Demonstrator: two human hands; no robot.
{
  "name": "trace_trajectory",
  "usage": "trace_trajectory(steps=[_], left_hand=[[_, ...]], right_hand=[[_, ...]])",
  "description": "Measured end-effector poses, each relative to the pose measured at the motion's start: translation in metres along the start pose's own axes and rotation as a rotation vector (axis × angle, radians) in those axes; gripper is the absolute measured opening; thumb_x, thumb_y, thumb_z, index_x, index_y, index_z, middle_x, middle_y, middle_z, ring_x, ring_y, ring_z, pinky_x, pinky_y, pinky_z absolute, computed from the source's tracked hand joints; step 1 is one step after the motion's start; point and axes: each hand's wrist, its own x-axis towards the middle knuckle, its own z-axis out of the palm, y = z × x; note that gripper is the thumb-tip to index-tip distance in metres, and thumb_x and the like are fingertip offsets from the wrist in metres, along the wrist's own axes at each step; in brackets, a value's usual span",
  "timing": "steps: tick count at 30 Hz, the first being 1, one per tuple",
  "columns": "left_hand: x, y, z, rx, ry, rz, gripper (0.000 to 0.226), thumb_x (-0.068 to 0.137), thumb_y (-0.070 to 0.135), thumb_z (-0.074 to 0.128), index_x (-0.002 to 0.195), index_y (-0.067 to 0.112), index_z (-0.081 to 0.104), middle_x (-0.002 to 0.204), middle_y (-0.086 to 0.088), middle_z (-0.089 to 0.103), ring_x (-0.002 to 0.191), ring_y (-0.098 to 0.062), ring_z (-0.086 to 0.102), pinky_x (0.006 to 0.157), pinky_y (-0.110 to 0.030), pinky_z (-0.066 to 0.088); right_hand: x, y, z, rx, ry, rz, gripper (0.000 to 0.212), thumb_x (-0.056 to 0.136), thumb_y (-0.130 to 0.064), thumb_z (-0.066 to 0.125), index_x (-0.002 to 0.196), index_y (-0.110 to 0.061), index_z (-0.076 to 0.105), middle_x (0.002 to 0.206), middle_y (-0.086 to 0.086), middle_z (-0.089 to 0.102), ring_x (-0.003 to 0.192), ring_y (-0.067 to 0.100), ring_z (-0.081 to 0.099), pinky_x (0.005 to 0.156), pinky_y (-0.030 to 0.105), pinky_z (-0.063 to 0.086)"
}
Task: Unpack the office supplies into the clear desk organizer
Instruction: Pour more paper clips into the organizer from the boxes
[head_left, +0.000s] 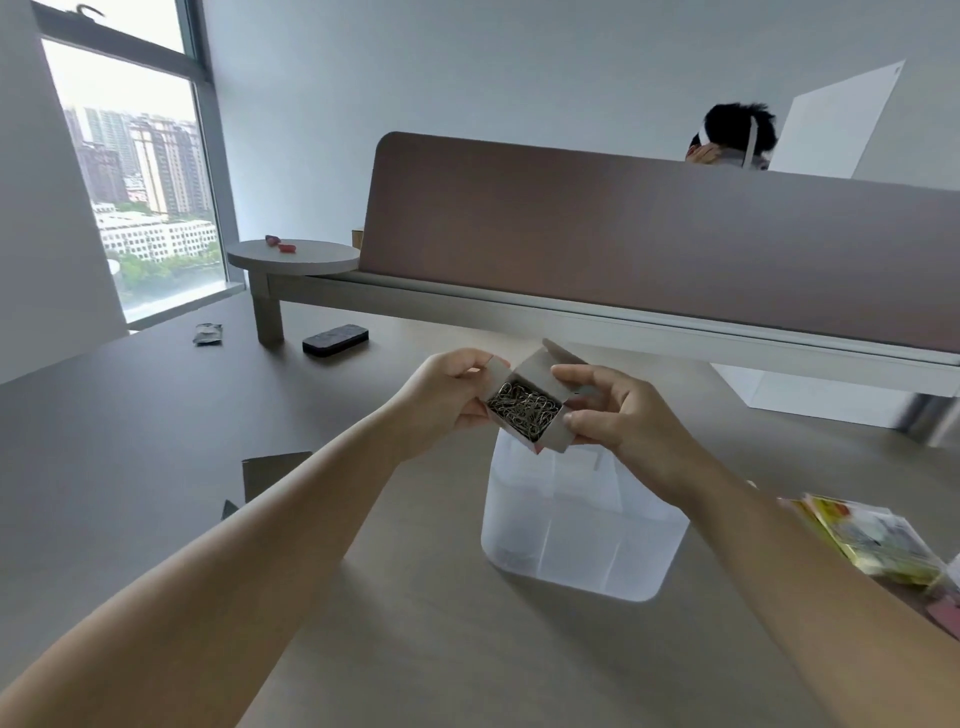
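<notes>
Both hands, left hand and right hand, pinch the opened paper-clip box above the seemingly empty clear desk organizer; the packets wait unpacked.

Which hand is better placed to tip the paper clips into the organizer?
Probably the left hand: it grips the box body, above the clear organizer. The right hand only pinches the flaps.

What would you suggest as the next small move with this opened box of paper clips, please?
Probably tip the box so the paper clips slide into the clear desk organizer below: both hands, left and right, hold it open above the organizer.
</notes>
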Motion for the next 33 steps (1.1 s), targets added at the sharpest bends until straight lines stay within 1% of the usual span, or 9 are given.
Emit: trace_trajectory(steps=[3, 6, 8, 14, 19, 24, 26, 31, 33], left_hand=[[0.003, -0.006, 0.004, 0.014, -0.016, 0.005, 0.029, 0.093, -0.002, 0.032, 0.087, 0.013, 0.056, 0.082, -0.003, 0.061, 0.065, -0.006, 0.064, 0.068, -0.017, 0.054], [0.005, -0.009, 0.007, 0.026, -0.004, 0.018, 0.025, 0.093, -0.004, 0.032, 0.095, 0.007, 0.055, 0.083, -0.005, 0.059, 0.071, -0.010, 0.060, 0.065, -0.012, 0.052], [0.006, -0.011, 0.008, 0.048, 0.013, 0.036, 0.026, 0.092, -0.005, 0.032, 0.100, 0.005, 0.055, 0.086, -0.008, 0.056, 0.076, -0.013, 0.055, 0.064, -0.009, 0.050], [0.005, -0.015, 0.008, 0.032, 0.016, 0.042, 0.025, 0.093, -0.002, 0.034, 0.092, 0.010, 0.055, 0.085, -0.007, 0.056, 0.076, -0.012, 0.055, 0.065, -0.010, 0.050], [0.004, -0.018, 0.007, -0.019, 0.000, 0.033, 0.026, 0.094, -0.001, 0.033, 0.092, 0.012, 0.056, 0.085, -0.005, 0.058, 0.078, -0.014, 0.058, 0.070, -0.014, 0.052], [0.001, -0.022, 0.006, -0.065, -0.009, 0.044, 0.031, 0.094, -0.001, 0.034, 0.085, 0.017, 0.057, 0.083, -0.002, 0.061, 0.072, -0.008, 0.062, 0.073, -0.017, 0.053], [0.000, -0.023, 0.005, -0.077, -0.019, 0.049, 0.031, 0.094, -0.001, 0.034, 0.086, 0.016, 0.057, 0.085, -0.002, 0.061, 0.075, -0.010, 0.061, 0.076, -0.020, 0.053], [-0.002, -0.024, 0.005, -0.128, -0.018, 0.043, 0.027, 0.094, 0.001, 0.036, 0.086, 0.015, 0.058, 0.085, -0.005, 0.060, 0.079, -0.016, 0.058, 0.085, -0.028, 0.049], [-0.003, -0.025, 0.005, -0.135, -0.014, 0.037, 0.027, 0.094, 0.002, 0.036, 0.085, 0.015, 0.059, 0.083, -0.003, 0.061, 0.076, -0.015, 0.059, 0.085, -0.030, 0.049]], right_hand=[[-0.005, 0.007, -0.001, -0.049, -0.013, -0.003, 0.045, 0.081, 0.007, 0.054, 0.122, -0.012, 0.051, 0.085, 0.006, 0.059, 0.078, 0.011, 0.057, 0.074, 0.020, 0.051], [-0.007, 0.012, 0.000, -0.076, -0.021, -0.022, 0.043, 0.081, 0.008, 0.055, 0.117, -0.016, 0.050, 0.094, 0.011, 0.061, 0.086, 0.014, 0.059, 0.076, 0.018, 0.050], [-0.008, 0.015, 0.001, -0.098, -0.021, -0.047, 0.042, 0.081, 0.008, 0.055, 0.109, -0.022, 0.048, 0.100, 0.007, 0.060, 0.094, 0.018, 0.058, 0.082, 0.023, 0.049], [-0.008, 0.023, 0.002, -0.122, -0.029, -0.097, 0.046, 0.081, 0.005, 0.056, 0.094, -0.038, 0.046, 0.102, 0.003, 0.060, 0.079, 0.020, 0.057, 0.078, 0.025, 0.048], [-0.009, 0.027, 0.002, -0.144, -0.026, -0.109, 0.047, 0.081, 0.004, 0.056, 0.093, -0.040, 0.047, 0.100, 0.000, 0.061, 0.081, 0.020, 0.057, 0.083, 0.034, 0.049], [-0.012, 0.027, 0.004, -0.181, -0.002, -0.152, 0.046, 0.081, -0.001, 0.058, 0.092, -0.044, 0.046, 0.091, -0.014, 0.062, 0.079, 0.004, 0.061, 0.075, 0.014, 0.049], [-0.012, 0.027, 0.005, -0.188, 0.000, -0.160, 0.047, 0.081, 0.000, 0.058, 0.093, -0.044, 0.046, 0.091, -0.016, 0.061, 0.085, 0.004, 0.061, 0.079, 0.013, 0.048], [-0.012, 0.027, 0.004, -0.144, -0.018, -0.153, 0.047, 0.081, 0.003, 0.056, 0.093, -0.042, 0.047, 0.093, -0.012, 0.063, 0.095, 0.015, 0.062, 0.085, 0.026, 0.049], [-0.011, 0.027, 0.003, -0.148, -0.018, -0.150, 0.047, 0.081, 0.002, 0.058, 0.092, -0.042, 0.048, 0.095, -0.008, 0.063, 0.097, 0.018, 0.062, 0.088, 0.029, 0.049]])
